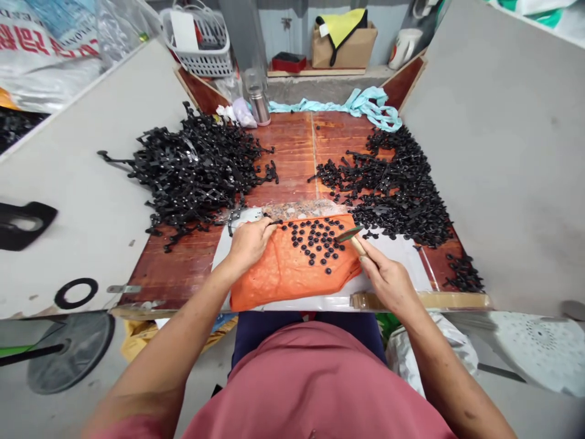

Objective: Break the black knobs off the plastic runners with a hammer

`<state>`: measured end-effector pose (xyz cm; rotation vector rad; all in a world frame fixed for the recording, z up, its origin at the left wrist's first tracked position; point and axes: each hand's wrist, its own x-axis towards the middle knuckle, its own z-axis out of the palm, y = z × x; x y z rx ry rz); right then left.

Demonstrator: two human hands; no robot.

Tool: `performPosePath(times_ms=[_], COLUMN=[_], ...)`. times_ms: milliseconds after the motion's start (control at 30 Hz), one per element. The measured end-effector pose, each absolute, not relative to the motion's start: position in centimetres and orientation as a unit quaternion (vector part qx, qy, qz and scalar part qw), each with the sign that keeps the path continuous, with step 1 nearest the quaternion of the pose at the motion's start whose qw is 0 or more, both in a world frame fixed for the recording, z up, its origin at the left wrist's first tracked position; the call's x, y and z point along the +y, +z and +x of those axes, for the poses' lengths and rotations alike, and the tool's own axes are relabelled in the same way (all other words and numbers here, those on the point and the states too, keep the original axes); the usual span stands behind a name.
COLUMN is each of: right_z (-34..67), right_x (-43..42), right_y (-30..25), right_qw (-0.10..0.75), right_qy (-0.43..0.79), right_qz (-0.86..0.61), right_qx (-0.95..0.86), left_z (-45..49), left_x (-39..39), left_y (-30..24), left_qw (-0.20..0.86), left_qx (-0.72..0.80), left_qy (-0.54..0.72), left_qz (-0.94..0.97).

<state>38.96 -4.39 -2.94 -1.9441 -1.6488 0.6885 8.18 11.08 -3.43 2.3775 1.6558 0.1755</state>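
My left hand [250,242] rests at the upper left of an orange cloth [278,277], fingers pinched round a thin black part [275,222] whose tip sticks out to the right. My right hand [388,277] grips a small knife [350,234] by its pale wooden handle, the blade pointing left over the cloth's right side. Under and beside the blade lie several small round black pieces [312,239], spread on the cloth. A large tangled heap of black moulded parts [196,164] is beyond my left hand. Past the knife is a heap of small black pieces [402,183].
The reddish wooden table [292,146] has grey side panels [498,152]. At its back stand a metal-and-glass flask [259,103] and a strip of light blue cloth [365,103]. A basket [198,46], a cardboard box [345,46] and a mug [405,47] are behind.
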Motion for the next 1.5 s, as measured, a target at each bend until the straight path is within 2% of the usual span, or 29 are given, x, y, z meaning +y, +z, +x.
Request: performPosePath(times_ms=[267,800,1200,1367,1500], right_z=[38.9,37.7,37.2,35.1,32.4], right_x=[-4.5,-3.4,-3.1,-0.7,2.5], right_y=[-3.0,-2.4,-2.2,0.4,1.6], right_qw=[0.231,0.257,0.212,0.156,0.177], right_qy=[0.252,0.274,0.265,0.221,0.162], right_qz=[-0.717,-0.663,-0.666,-0.653,-0.622], right_qx=[-0.608,-0.648,-0.665,-0.707,-0.745], left_z=[9.0,8.9,9.2,9.4,9.4], left_x=[10.8,10.9,10.8,10.6,10.6], left_y=[-3.0,-4.0,-3.7,-3.5,-3.7], left_qw=[0.074,0.08,0.061,0.042,0.052], left_qx=[0.572,0.561,0.558,0.562,0.563], left_qy=[-0.009,0.039,0.021,0.013,0.029], left_qz=[0.817,0.823,0.827,0.826,0.825])
